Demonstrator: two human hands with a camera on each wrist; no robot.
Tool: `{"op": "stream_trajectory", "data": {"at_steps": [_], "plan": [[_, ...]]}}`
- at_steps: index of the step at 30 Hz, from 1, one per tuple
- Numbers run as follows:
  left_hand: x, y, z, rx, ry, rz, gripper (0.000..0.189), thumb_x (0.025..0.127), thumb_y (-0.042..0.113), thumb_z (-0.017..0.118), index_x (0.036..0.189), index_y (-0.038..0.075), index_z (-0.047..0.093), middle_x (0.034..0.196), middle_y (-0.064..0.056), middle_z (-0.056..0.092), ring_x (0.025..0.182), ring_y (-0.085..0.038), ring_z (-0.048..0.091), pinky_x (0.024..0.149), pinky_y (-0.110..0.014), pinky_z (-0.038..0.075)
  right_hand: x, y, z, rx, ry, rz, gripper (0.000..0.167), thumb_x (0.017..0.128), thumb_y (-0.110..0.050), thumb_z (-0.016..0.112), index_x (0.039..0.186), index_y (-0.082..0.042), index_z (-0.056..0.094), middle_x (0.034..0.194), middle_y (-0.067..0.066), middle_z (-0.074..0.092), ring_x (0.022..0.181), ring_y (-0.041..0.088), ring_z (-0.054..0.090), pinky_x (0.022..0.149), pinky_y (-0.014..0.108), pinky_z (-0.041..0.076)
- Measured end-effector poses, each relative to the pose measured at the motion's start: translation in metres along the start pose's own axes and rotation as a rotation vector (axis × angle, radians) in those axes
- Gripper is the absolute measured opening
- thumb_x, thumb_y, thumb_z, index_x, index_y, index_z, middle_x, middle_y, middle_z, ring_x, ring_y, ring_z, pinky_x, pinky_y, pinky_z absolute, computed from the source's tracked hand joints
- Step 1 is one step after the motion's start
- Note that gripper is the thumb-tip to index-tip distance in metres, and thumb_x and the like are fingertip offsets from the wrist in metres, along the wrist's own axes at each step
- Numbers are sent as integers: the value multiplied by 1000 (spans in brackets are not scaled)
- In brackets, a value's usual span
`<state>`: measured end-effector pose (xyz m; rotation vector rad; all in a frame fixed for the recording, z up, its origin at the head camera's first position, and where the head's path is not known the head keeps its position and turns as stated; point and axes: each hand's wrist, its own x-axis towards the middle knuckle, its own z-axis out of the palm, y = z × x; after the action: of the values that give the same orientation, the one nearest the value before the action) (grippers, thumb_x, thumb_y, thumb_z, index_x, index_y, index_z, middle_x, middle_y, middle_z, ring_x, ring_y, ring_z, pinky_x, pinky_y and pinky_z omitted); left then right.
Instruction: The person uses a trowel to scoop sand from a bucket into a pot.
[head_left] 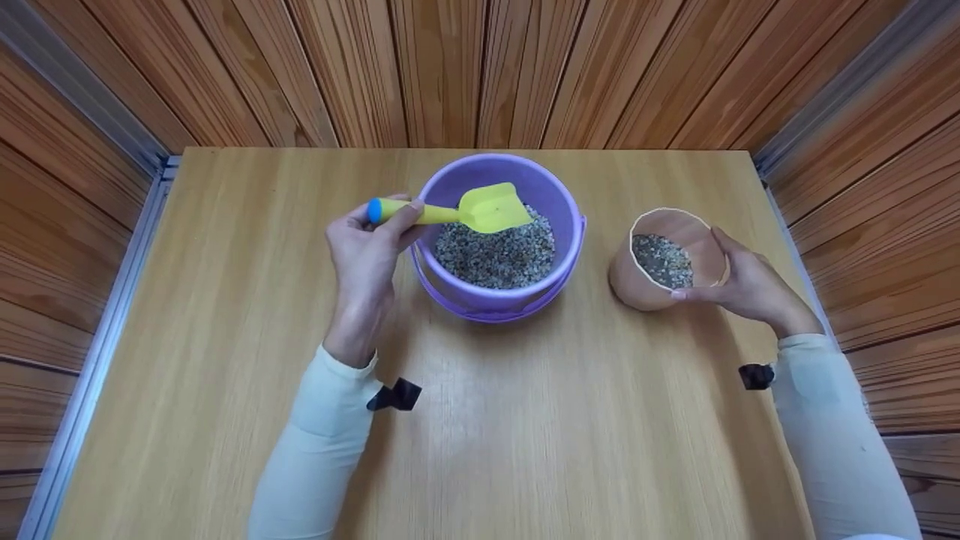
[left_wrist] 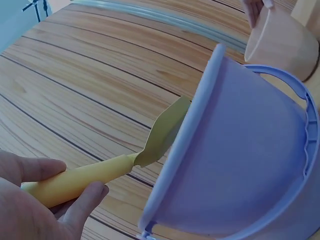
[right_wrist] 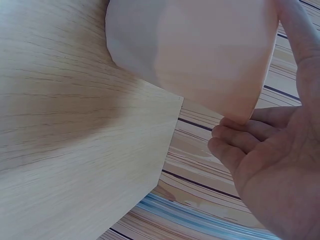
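My left hand (head_left: 367,255) grips the handle of a yellow toy shovel (head_left: 495,208), thumb and fingers around it. The handle has a blue end cap, and the blade lies level above a purple bucket (head_left: 574,259), with no heap of gravel on it. Inside the bucket is grey mixed gravel (head_left: 499,259). To the right stands a peach-coloured pot (head_left: 630,281) on the table, with some of the same gravel (head_left: 664,262) in it. My right hand (head_left: 754,289) holds this pot at its right side, thumb at the near rim and fingers around the outer wall.
The wooden table (head_left: 480,427) meets a wood-plank wall (head_left: 442,75) just behind the bucket, with more planks at both sides. A purple bucket handle (left_wrist: 306,125) hangs down against the bucket's near side. Black pieces (head_left: 405,394) are attached at both sleeves.
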<state>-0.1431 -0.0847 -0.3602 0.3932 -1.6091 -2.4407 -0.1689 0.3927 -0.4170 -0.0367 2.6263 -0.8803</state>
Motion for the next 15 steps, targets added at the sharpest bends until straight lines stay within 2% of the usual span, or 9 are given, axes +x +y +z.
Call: {"op": "stream_trajectory", "data": {"at_steps": [8, 15], "plan": [[1, -3, -6, -5, 10, -27, 21, 89, -2, 76, 106, -13, 70, 102, -22, 68, 96, -30, 73, 84, -36, 60, 0, 0, -1, -26, 15, -34, 130, 77, -49, 87, 162, -4, -1, 166, 24, 4, 151, 48, 8, 118, 67, 15], [2, -4, -8, 2, 15, -14, 19, 88, -3, 76, 103, -12, 71, 99, -22, 69, 95, -29, 73, 84, -37, 61, -2, -8, -7, -67, 58, -83, 131, 76, -44, 89, 161, -1, -1, 165, 29, 4, 149, 51, 10, 116, 67, 18]]}}
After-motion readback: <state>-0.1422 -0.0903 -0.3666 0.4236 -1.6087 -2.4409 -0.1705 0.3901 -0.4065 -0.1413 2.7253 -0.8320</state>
